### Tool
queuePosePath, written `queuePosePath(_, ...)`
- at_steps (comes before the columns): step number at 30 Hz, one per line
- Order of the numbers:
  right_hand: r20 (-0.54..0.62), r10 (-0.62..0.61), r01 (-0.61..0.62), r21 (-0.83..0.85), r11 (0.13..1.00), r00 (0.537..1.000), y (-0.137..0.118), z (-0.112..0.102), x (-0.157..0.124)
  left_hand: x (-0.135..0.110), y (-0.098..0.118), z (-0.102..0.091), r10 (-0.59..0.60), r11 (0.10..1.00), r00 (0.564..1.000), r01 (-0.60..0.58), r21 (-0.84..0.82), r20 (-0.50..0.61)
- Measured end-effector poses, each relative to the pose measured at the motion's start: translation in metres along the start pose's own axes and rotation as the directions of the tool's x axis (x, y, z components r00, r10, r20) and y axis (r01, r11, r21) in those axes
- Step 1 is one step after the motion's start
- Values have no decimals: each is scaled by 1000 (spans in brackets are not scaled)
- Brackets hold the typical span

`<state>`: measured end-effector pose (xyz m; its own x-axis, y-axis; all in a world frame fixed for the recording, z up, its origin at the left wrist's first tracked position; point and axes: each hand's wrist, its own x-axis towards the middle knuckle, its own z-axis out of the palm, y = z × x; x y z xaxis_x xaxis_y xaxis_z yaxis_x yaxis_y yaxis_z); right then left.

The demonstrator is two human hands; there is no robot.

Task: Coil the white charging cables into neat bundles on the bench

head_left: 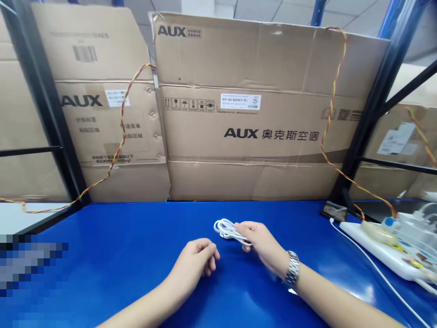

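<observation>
On the blue workbench [112, 241], the right hand [261, 243] is pinching a looped white cable [227, 229], gathered into a loose coil above the bench top; the left hand [198, 259] is resting half-curled and empty just beside it. Upright AUX cardboard cartons [252, 118] are standing behind; a white power strip [378, 253] is lying rightward, carrying plugs [406, 232].

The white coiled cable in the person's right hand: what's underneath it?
Below the white coiled cable is the smooth blue tabletop. The right hand covers the coil's middle, so whatever part of the cable lies there is hidden, as is the tabletop directly beneath the coil.
</observation>
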<state>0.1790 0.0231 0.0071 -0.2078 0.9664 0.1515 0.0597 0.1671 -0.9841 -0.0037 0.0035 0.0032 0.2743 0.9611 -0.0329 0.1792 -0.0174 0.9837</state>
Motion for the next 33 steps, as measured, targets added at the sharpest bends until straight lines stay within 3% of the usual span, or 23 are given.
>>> queuePosePath(5,-143,35,-2,227,974,989,-2,-4,2,15,-2,-24,70,974,975,-21,224,-213)
queuePosePath(10,-125,79,-48,232,972,989,1,-3,0,25,-7,-45,153,913,950,-31,406,-271)
queuePosePath(14,-88,52,-37,163,986,995,1,0,-3,28,-10,-46,244,851,923,-57,522,-298)
queuePosePath(18,-35,31,-33,-73,997,999,-4,6,-6,24,-7,-40,415,768,840,-118,629,-349)
queuePosePath(20,16,31,-27,-179,983,999,-5,10,-8,17,-1,-34,464,761,829,-194,619,-312)
queuePosePath(21,45,27,-16,-221,975,999,-5,12,-9,12,2,-31,466,775,843,-242,584,-269)
queuePosePath(24,126,-5,40,-272,962,992,-3,16,-11,-3,10,-20,413,806,910,-356,473,-20)
queuePosePath(26,139,-27,58,-228,972,990,-1,17,-11,-10,11,-12,350,813,929,-366,453,123)
queuePosePath(28,123,-32,47,-126,991,992,1,17,-10,-13,10,-8,293,824,943,-332,459,156)
queuePosePath(33,105,-27,15,113,993,994,2,15,-9,-9,5,-6,220,882,971,-237,407,88)
